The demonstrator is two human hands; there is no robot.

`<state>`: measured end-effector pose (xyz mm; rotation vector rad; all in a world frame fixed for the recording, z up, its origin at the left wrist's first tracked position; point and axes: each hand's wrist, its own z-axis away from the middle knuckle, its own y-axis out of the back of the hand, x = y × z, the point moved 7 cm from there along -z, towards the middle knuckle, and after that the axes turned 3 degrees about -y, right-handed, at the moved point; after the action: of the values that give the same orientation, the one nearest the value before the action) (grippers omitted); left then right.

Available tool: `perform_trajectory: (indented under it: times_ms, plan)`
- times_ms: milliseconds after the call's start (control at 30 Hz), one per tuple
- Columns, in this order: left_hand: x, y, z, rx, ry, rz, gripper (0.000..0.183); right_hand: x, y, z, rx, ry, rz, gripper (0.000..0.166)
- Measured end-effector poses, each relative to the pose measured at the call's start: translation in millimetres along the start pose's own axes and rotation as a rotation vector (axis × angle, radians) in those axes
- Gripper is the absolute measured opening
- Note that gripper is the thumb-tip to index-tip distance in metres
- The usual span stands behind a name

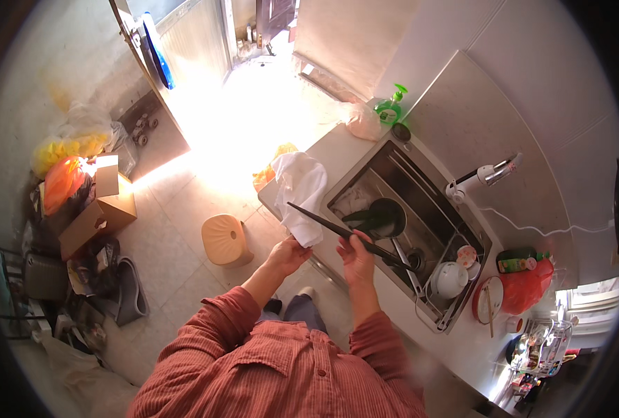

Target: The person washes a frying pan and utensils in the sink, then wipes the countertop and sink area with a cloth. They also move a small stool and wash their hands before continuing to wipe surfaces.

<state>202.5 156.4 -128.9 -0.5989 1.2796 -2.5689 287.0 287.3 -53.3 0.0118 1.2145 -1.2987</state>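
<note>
My left hand (287,257) grips the lower end of a white cloth (301,188), which hangs over the counter's near edge. In my right hand (358,256) is a long, dark, tapered utensil (324,223); its exact kind is unclear. Its narrow tip points up and left across the front of the cloth, and its other end reaches over the sink (335,194). Inside the sink, a dark pan (393,222) with a metal handle lies beneath that utensil. White bowls (448,279) sit in a wire rack at the sink's right end.
A white faucet (474,180) rises behind the sink. Green pump bottle (387,111) and plastic bag (362,121) stand at the counter's far end. Chopsticks (489,308) rest across a bowl (482,298) at right. On the floor are a yellow stool (223,240) and a cardboard box (108,209).
</note>
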Motion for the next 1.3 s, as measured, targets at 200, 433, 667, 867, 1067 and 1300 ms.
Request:
perform_trajectory:
  times_ms: [200, 433, 667, 867, 1067, 1300]
  plan:
    - [5, -29, -9, -0.059, -0.106, 0.053, 0.01, 40, -18, -27, -0.053, -0.082, 0.258, 0.022]
    - [6, -11, -35, 0.286, -0.142, -0.043, 0.021, 25, -14, -30, -0.223, 0.021, 0.526, 0.016]
    - [21, 14, -42, 0.501, -0.175, -0.069, 0.025, -48, 10, 10, -0.184, 0.118, 0.497, 0.016]
    - [19, 4, -27, 0.332, -0.111, -0.212, 0.022, -139, 3, 26, -0.196, 0.314, 0.581, 0.013]
    - [14, -3, -10, 0.039, -0.125, -0.186, 0.02, -97, -56, 10, -0.331, 0.276, 1.423, 0.019]
    - [11, -12, -18, -0.104, -0.189, -0.194, 0.015, 2, -82, -25, -0.636, 0.555, 1.911, 0.025]
